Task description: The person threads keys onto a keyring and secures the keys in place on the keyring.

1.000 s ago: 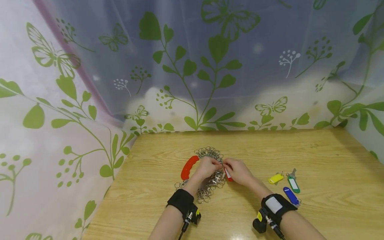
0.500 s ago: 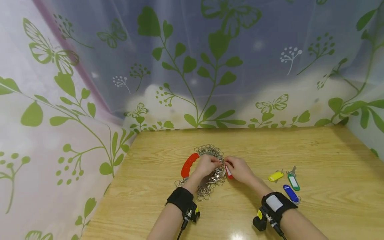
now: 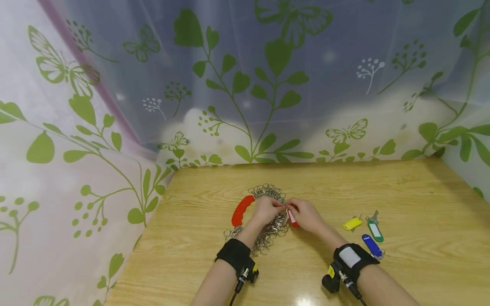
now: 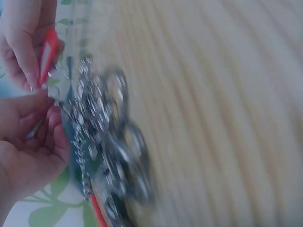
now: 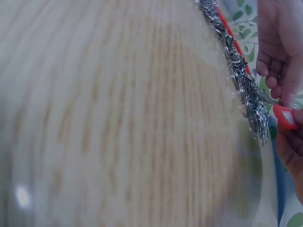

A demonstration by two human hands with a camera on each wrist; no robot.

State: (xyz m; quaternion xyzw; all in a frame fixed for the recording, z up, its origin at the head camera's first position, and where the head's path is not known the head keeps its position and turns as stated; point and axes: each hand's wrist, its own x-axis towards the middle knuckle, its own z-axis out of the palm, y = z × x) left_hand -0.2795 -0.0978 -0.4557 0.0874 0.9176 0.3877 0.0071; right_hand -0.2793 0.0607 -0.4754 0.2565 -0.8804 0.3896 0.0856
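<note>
A round bundle of metal hooks and split rings (image 3: 277,226) lies on the table, with a red curved handle (image 3: 241,212) along its left side. My left hand (image 3: 267,211) reaches over the bundle and pinches a small metal hook at its right edge. Close against those fingertips, my right hand (image 3: 306,216) pinches a red key tag (image 3: 292,219) with a white label near its ring end. In the left wrist view the red key tag (image 4: 51,45) stands tilted above the left fingertips. What links tag and hook is hidden by the fingers.
Right of the right hand lie a yellow key tag (image 3: 352,223), a green key tag (image 3: 375,230) with a key, and a blue key tag (image 3: 372,245). A patterned curtain (image 3: 245,106) rises behind the wooden table (image 3: 183,255).
Both hands stay at the bundle's right edge with small finger movements. The red key tag has shifted slightly in the right fingers, and the left forearm has moved a little right.
</note>
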